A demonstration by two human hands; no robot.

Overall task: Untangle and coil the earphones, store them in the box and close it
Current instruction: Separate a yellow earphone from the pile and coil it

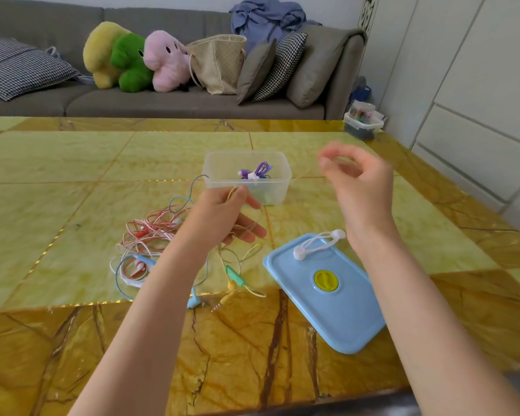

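Yellow earphones [237, 265] hang mid-frame from the gripping left hand [225, 220]; right hand [357, 181], blurred, pinches their cord; box [246, 175] behind.

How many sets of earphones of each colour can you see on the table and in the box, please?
Purple, coiled in the clear box: 1
Yellow, cord held by the left hand: 1
Red and white, tangled: 1
Blue, tangled: 1
Total: 4
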